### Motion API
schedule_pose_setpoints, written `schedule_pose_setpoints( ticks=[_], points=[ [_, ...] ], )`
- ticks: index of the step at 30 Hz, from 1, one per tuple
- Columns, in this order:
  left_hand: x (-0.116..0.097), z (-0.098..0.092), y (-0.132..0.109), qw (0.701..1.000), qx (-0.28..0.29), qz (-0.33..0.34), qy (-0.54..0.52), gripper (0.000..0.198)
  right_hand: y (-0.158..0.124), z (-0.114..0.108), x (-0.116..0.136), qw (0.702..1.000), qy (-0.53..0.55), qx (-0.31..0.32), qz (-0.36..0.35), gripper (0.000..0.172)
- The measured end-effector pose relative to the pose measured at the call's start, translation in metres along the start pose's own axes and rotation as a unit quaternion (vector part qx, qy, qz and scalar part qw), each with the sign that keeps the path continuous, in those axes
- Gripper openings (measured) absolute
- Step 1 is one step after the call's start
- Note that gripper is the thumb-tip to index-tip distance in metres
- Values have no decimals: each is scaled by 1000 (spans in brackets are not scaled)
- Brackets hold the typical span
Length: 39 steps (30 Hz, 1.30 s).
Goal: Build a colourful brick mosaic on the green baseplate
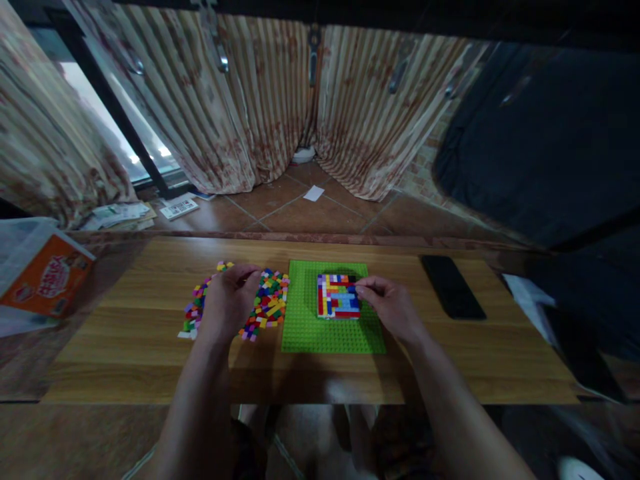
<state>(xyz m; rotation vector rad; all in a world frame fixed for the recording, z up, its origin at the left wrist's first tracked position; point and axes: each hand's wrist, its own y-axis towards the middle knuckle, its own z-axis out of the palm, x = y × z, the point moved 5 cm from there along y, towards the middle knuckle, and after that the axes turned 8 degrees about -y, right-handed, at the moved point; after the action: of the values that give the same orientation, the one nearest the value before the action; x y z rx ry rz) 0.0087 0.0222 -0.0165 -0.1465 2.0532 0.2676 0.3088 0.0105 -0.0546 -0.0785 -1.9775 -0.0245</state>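
A green studded baseplate lies on the wooden table, carrying a flat, roughly square build of multicoloured toy bricks. At the right edge of that build, my right hand has its thumb and forefinger pinched on a small toy brick, mostly hidden by the fingertips. Left of the baseplate spreads a pile of loose small toy bricks in many colours. My left hand hovers over or rests on this pile, fingers curled and thumb near the forefinger. Whatever it may hold is hidden, and the hand covers part of the pile.
A black phone lies on the right of the wooden table. Beyond the left end stands a plastic bag with an orange label. Papers lie on the tiled floor behind, below striped curtains. A dark cloth-like surface rises at right.
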Motion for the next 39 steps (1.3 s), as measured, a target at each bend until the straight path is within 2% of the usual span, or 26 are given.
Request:
schedule_pose_setpoints(
  ticks=[9,19,23,27,39],
  points=[
    [0,-3,-1,1000,2,6,6,25,1,1,0,1000,-14,-3,4,20],
    [-1,-3,0,1000,2,0,19,26,1,1,6,1000,-10,-4,-26,17],
    [-5,-4,-2,1000,6,-22,18,26,2,2,3,1000,-5,-13,-19,19],
    [-6,-4,-2,1000,10,-14,19,26,4,5,-3,1000,9,-12,-12,20],
    [-2,-4,-3,1000,11,-8,15,27,5,9,-3,988,69,-50,130,26]
  ],
)
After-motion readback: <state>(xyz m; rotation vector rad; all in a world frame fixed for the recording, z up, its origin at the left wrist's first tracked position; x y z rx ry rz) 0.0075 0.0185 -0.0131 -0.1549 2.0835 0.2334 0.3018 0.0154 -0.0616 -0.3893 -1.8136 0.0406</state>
